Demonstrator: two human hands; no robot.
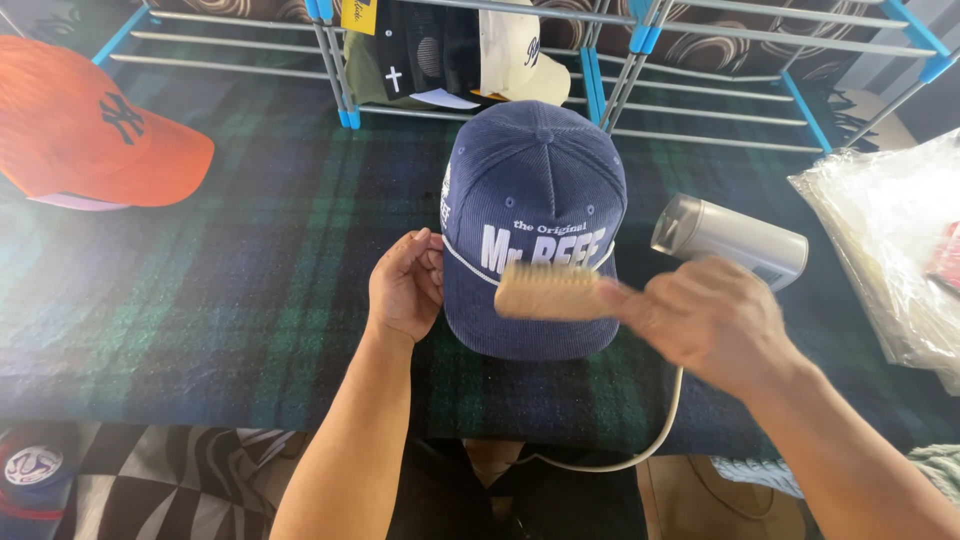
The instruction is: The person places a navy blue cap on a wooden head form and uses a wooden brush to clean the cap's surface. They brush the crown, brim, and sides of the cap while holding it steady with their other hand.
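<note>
I saw a navy corduroy cap [535, 190] with white lettering and a white cord above the brim, lying on the plaid cloth, brim toward me. A pale wooden brush [550, 292], blurred, lay across its front just over the brim.

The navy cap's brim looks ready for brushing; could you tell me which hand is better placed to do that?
Right, probably: the right hand holds the wooden brush over the navy cap, at its brim. The left hand only grips the cap's side.
</note>
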